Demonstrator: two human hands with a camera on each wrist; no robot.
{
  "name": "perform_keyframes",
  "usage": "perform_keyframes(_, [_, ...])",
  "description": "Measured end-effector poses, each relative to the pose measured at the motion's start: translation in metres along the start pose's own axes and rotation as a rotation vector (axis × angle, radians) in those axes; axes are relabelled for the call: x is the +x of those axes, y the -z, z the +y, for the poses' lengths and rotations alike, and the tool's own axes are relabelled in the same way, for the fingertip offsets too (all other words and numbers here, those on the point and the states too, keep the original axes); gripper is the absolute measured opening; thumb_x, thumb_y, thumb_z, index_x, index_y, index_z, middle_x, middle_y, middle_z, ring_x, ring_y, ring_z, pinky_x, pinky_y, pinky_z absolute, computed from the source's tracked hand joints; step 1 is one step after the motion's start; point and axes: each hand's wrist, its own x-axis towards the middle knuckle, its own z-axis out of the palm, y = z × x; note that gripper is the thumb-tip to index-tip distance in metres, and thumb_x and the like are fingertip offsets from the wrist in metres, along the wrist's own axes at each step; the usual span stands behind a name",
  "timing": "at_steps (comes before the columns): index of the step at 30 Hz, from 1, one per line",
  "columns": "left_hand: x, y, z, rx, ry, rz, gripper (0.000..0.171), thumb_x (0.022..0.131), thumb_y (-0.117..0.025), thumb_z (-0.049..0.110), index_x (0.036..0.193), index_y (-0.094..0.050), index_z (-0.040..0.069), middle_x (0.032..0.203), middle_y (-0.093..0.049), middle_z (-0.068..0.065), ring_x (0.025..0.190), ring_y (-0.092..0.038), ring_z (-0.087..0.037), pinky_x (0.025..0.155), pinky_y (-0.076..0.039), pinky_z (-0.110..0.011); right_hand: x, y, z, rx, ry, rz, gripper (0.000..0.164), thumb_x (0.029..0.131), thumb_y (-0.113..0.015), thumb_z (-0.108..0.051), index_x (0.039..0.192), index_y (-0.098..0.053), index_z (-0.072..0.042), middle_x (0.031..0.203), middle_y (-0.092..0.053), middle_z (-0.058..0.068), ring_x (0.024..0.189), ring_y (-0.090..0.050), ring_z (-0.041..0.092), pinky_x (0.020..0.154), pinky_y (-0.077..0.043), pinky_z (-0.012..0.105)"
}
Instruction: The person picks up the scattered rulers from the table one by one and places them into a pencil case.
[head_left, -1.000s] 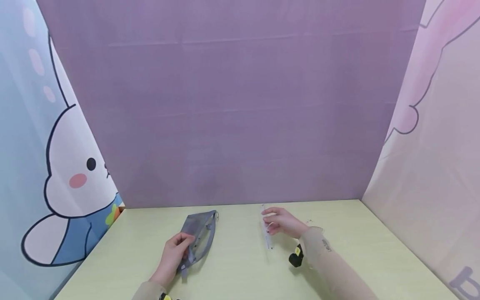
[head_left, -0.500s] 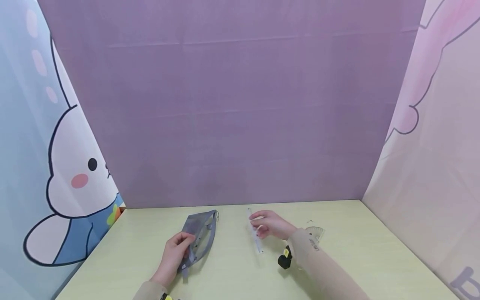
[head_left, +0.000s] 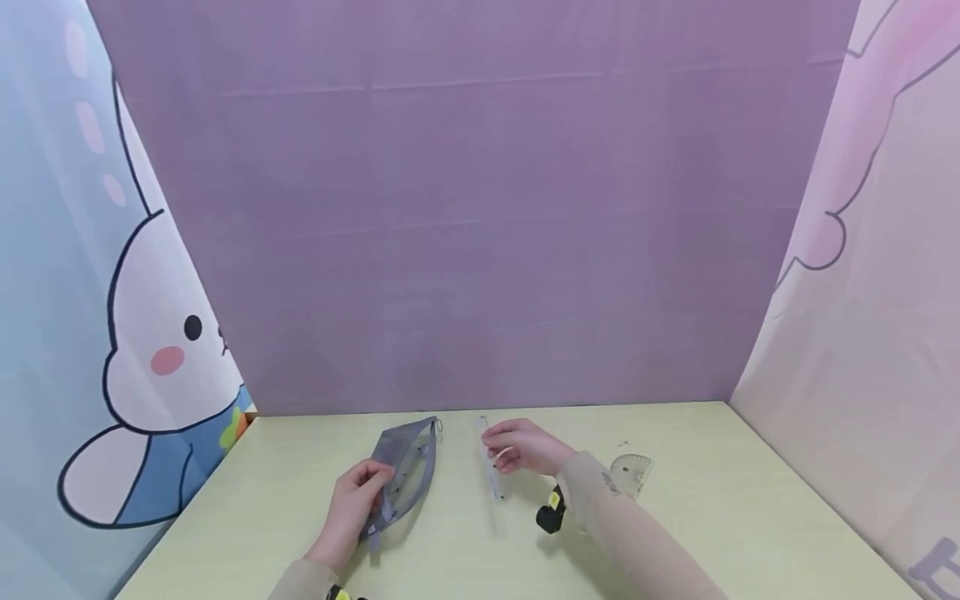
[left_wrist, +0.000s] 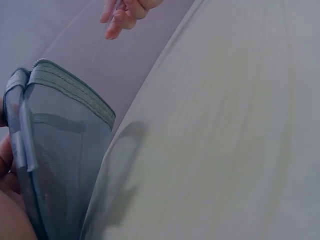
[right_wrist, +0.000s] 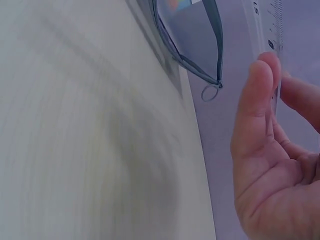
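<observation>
A grey mesh zip pouch stands on the table at centre left, its zipped mouth spread open toward the right. My left hand pinches the pouch's near side between thumb and fingers. Right of it, my right hand pinches a clear plastic ruler by its middle, held above the table. The right wrist view shows the ruler with its printed scale between thumb and fingers. The pouch's metal ring hangs at its far corner there, apart from the ruler.
A clear protractor lies on the table right of my right forearm. A very small item lies just behind it, too small to tell. A purple cloth hangs along the table's back edge, with printed curtains at both sides.
My right hand has moved left with the ruler, closer to the pouch. The protractor has come into view from behind the right sleeve. My left hand keeps its hold on the pouch.
</observation>
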Motion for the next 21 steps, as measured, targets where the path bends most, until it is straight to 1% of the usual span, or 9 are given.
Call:
perform_keyframes(6, [0.0, 0.0, -0.001, -0.006, -0.008, 0.0, 0.018, 0.087, -0.069, 0.019, 0.095, -0.066, 0.003, 0.077, -0.056, -0.002, 0.063, -0.049, -0.013, 0.057, -0.043, -0.024, 0.005, -0.009, -0.005, 0.012, -0.021, -0.04, 0.039, 0.097, -0.055, -0.011, 0.126, -0.049, 0.015, 0.085, -0.063, 0.006, 0.067, -0.059, 0.013, 0.066, -0.054, 0.027])
perform_keyframes(12, [0.002, 0.0, -0.003, -0.016, -0.003, -0.003, 0.019, 0.088, -0.069, 0.018, 0.097, -0.066, 0.002, 0.077, -0.055, -0.001, 0.063, -0.049, -0.012, 0.058, -0.042, -0.024, 0.012, -0.012, -0.006, 0.035, -0.01, -0.098, 0.033, 0.096, -0.055, -0.012, 0.12, -0.055, 0.01, 0.084, -0.064, 0.005, 0.068, -0.061, 0.012, 0.067, -0.054, 0.026])
perform_keyframes(15, [0.002, 0.0, -0.002, -0.025, 0.008, -0.011, 0.018, 0.088, -0.069, 0.018, 0.098, -0.066, 0.002, 0.077, -0.055, -0.001, 0.063, -0.048, -0.012, 0.058, -0.042, -0.024, 0.017, -0.015, -0.006, 0.044, -0.023, -0.109, 0.035, 0.096, -0.055, -0.011, 0.122, -0.054, 0.013, 0.084, -0.064, 0.006, 0.068, -0.062, 0.012, 0.068, -0.054, 0.027])
perform_keyframes(18, [-0.001, 0.0, 0.004, -0.039, 0.014, -0.019, 0.016, 0.089, -0.068, 0.014, 0.098, -0.065, 0.0, 0.078, -0.055, -0.003, 0.063, -0.048, -0.012, 0.058, -0.042, -0.024, 0.021, -0.019, -0.006, 0.052, -0.044, -0.112, 0.038, 0.096, -0.055, -0.009, 0.124, -0.051, 0.016, 0.083, -0.064, 0.006, 0.067, -0.062, 0.012, 0.067, -0.054, 0.027])
perform_keyframes(21, [-0.009, 0.0, 0.016, -0.041, 0.005, -0.027, 0.015, 0.089, -0.066, 0.01, 0.097, -0.064, -0.002, 0.077, -0.055, -0.005, 0.062, -0.048, -0.012, 0.058, -0.042, -0.025, 0.025, -0.024, -0.007, 0.062, -0.051, -0.118, 0.038, 0.096, -0.056, -0.007, 0.123, -0.049, 0.018, 0.08, -0.064, 0.006, 0.065, -0.061, 0.011, 0.064, -0.054, 0.025])
